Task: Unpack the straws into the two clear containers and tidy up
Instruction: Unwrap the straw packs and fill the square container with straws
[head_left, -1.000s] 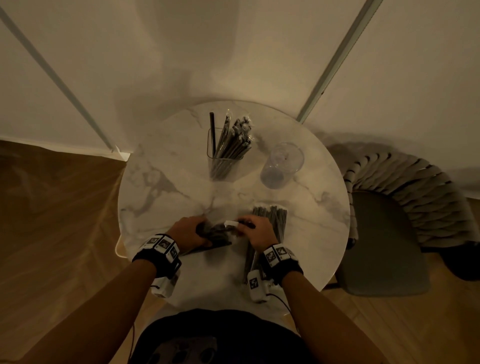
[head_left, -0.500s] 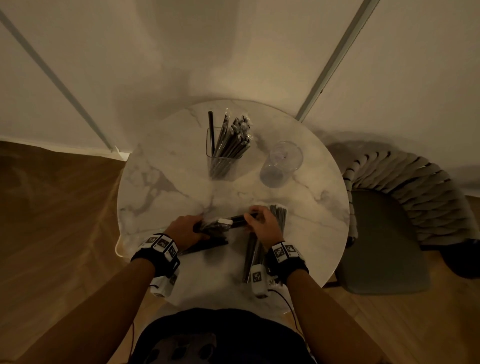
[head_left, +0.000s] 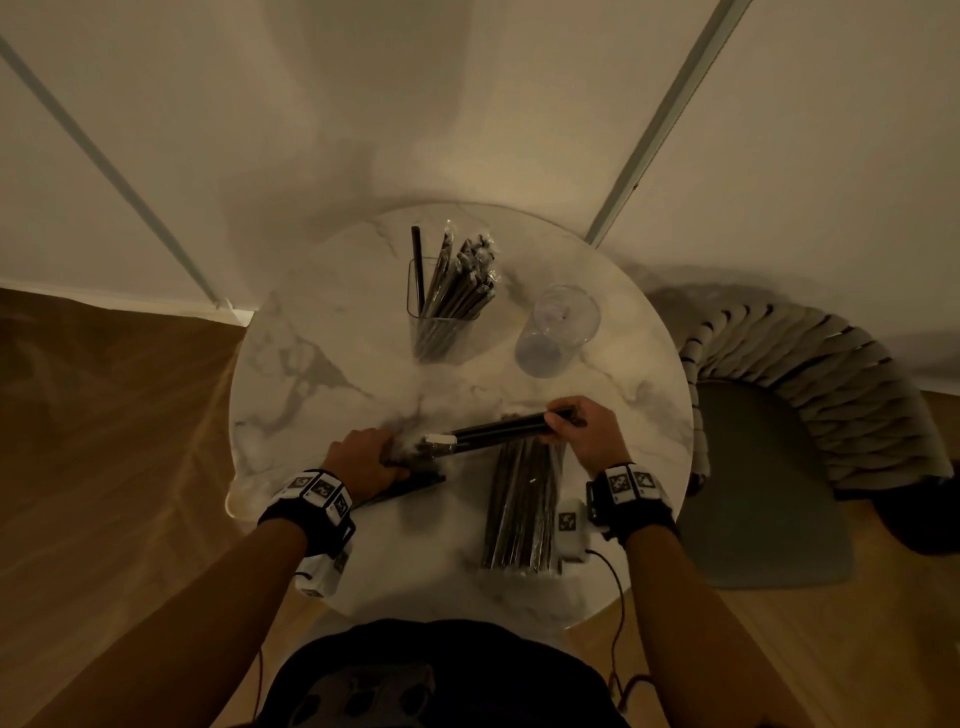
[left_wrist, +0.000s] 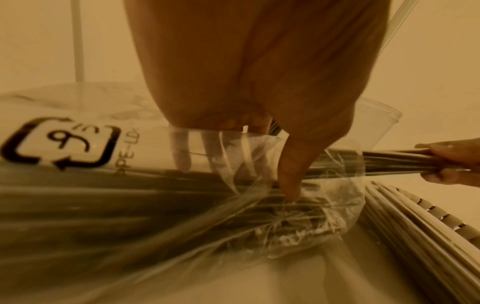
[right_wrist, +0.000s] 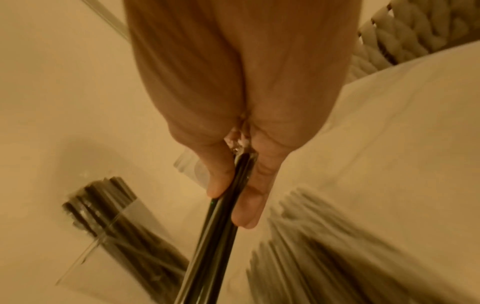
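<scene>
Several dark straws (head_left: 498, 430) are gripped by the curled right hand (head_left: 587, 434); the plastic bag (left_wrist: 298, 209), seemingly still holding straws, is pinched by the left hand (head_left: 363, 460)

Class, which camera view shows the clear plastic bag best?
Left wrist view: the clear plastic bag fills it, printed label and crumpled mouth visible. Head view shows only a small bright patch. Right wrist view: not discernible.

Home dining corner: round marble table (head_left: 322, 374), woven-back chair (head_left: 810, 395), wood floor (head_left: 104, 415), plain wall (head_left: 467, 104).
</scene>
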